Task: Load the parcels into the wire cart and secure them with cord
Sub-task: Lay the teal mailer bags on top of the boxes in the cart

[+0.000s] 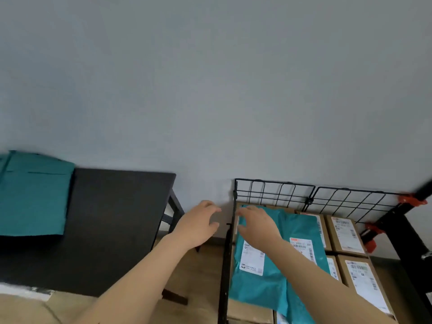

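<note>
Desk: Where is the black wire-grid cart (309,201)?
Photographer: Right of the dark rectangular table (112,230), both before the grey wall (210,78).
Desk: And inside?
Photographer: Brown cardboard boxes (348,235) fill it; teal plastic mailers (261,288) lie on them, at its left side. Another teal plastic pouch (32,195) lies on the table's left end.

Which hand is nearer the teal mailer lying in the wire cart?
Right. The right hand is over the far corner of the teal mailer; the left hand hangs outside the side wall of the wire cart.
</note>
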Available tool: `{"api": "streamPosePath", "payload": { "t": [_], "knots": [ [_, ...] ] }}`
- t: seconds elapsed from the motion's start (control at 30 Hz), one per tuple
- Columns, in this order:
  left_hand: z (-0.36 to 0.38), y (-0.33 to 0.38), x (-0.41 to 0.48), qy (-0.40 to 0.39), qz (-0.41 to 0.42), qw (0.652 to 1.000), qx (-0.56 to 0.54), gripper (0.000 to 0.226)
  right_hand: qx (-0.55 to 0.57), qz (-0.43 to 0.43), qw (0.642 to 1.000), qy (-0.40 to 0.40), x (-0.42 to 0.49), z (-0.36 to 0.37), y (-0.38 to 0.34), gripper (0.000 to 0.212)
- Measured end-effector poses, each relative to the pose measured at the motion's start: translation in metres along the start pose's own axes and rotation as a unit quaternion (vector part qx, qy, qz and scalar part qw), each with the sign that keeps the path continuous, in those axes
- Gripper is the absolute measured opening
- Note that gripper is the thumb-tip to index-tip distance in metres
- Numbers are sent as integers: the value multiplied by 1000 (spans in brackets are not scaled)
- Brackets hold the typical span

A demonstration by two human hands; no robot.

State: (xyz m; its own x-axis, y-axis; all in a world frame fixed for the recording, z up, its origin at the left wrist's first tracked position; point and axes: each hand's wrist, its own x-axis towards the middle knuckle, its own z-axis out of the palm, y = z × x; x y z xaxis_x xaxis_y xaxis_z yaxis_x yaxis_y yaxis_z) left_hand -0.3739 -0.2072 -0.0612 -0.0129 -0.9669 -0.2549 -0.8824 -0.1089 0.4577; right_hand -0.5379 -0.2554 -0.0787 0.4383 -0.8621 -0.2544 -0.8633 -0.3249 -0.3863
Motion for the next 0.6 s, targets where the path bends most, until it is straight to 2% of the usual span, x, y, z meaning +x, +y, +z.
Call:
{"api": "streamPosePath", "payload": {
  "t": [0.2,0.6],
  "knots": [
    [-61,-77,-56,66,-19,994,-86,38,-8,-46,999,25,4,14,-111,42],
    [-149,-280,-159,173,-104,973,-111,33,16,-116,992,36,28,84,-330,32]
  ]
}}
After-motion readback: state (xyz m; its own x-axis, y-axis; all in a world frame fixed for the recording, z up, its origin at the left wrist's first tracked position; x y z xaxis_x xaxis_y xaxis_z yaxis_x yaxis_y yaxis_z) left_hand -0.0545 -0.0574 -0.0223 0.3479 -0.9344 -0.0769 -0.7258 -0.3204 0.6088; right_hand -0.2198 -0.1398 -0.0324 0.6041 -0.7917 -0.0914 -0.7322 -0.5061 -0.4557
